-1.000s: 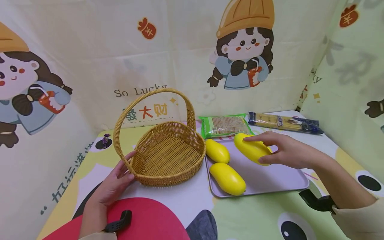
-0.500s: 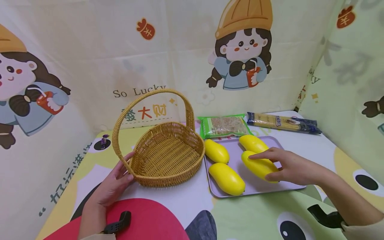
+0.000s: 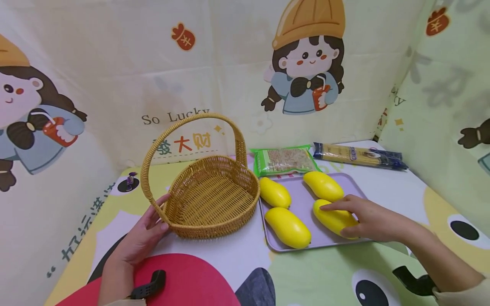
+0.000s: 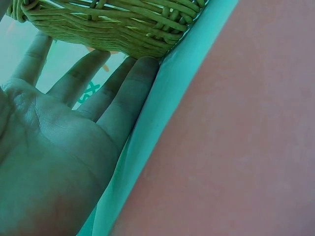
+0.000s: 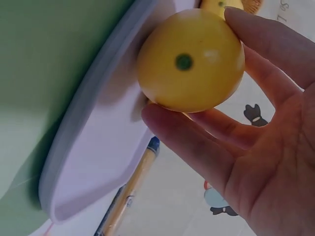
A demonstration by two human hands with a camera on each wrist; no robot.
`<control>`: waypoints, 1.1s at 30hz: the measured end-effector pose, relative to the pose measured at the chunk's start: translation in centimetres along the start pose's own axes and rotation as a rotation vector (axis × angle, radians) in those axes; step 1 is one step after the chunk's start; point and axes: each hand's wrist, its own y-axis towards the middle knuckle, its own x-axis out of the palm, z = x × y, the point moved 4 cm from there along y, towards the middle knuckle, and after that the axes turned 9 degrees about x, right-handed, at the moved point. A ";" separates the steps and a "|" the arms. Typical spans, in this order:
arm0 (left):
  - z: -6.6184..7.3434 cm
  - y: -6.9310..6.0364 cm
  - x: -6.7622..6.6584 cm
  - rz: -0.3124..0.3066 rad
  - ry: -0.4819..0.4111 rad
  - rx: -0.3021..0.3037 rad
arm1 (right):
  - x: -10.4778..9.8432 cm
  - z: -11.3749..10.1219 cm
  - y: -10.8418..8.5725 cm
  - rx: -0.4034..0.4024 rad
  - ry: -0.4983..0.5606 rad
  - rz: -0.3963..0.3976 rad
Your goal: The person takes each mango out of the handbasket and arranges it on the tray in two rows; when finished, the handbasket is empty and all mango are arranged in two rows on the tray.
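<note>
A yellow mango [image 3: 331, 216] is pinched between the thumb and fingers of my right hand [image 3: 377, 219], low over the front right of a lilac tray [image 3: 317, 238]. The right wrist view shows the end of this mango [image 5: 192, 59] with its green spot. Three other mangoes lie on the tray: one behind the held one [image 3: 323, 186], and two at the left, back [image 3: 274, 192] and front [image 3: 288, 228]. My left hand [image 3: 139, 236] touches the left side of a handled wicker basket [image 3: 214, 227]. Its straight fingertips [image 4: 145, 64] rest against the woven wall [image 4: 118, 29].
Behind the tray lies a green-edged clear packet [image 3: 285, 161]. A blue-ended pack of spaghetti [image 3: 357, 155] lies at the back right. A small purple item [image 3: 130, 180] sits at the back left. Printed cloth walls [image 3: 226, 63] stand behind and at both sides.
My right hand has moved the held mango toward the tray's front right and lowered it, uncovering the mango behind. My left hand stays at the basket, and the view shifts slightly.
</note>
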 end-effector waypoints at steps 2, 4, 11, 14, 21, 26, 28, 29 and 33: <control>0.1 0.0 -0.1 -0.001 0.001 0.003 | 0.0 -0.1 0.0 0.004 -0.001 0.002; 0.1 -0.1 -0.1 -0.005 0.000 0.004 | 0.1 -0.1 0.0 0.009 -0.004 0.004; -0.1 -0.1 -0.1 -0.004 -0.010 0.001 | 0.1 0.0 0.0 0.016 -0.015 0.018; -0.1 -0.2 -0.1 -0.008 -0.013 0.006 | 0.1 0.1 0.0 0.024 -0.022 0.023; 0.0 -0.1 -0.2 -0.008 -0.001 0.008 | 0.2 0.1 0.1 0.023 -0.060 0.047; 0.0 -0.1 -0.1 -0.005 0.002 0.001 | 0.2 0.1 0.0 0.022 -0.056 0.037; 0.0 -0.1 0.0 -0.004 0.007 0.002 | 0.2 0.1 -0.1 0.017 -0.046 0.028; 0.0 -0.1 0.0 -0.004 0.011 0.004 | 0.1 0.1 -0.1 0.014 -0.041 0.025; 0.0 -0.1 -0.1 0.002 0.026 0.003 | 0.0 0.0 -0.2 -0.004 -0.033 0.018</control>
